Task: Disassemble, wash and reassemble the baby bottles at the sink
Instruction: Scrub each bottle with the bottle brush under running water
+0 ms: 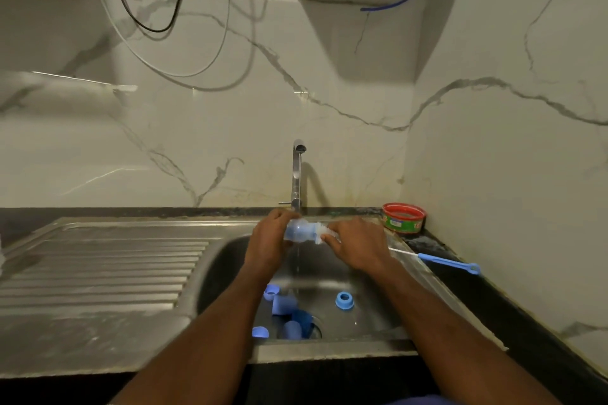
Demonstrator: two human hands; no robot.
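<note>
One bottle (297, 232), two brushes (449, 262) (one blue-handled), one tub (403, 218), several blue parts (344, 300) in the sink.

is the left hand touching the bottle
Touching. The head view shows the left hand with its fingers wrapped round the base end of the pale blue bottle, holding it sideways above the sink.

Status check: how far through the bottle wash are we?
Disassembly looks done: the blue ring and other blue parts lie loose in the sink basin. In hand: the left hand holds a bottle while the right hand scrubs it with a brush. Washing the rest and reassembly remain.
</note>
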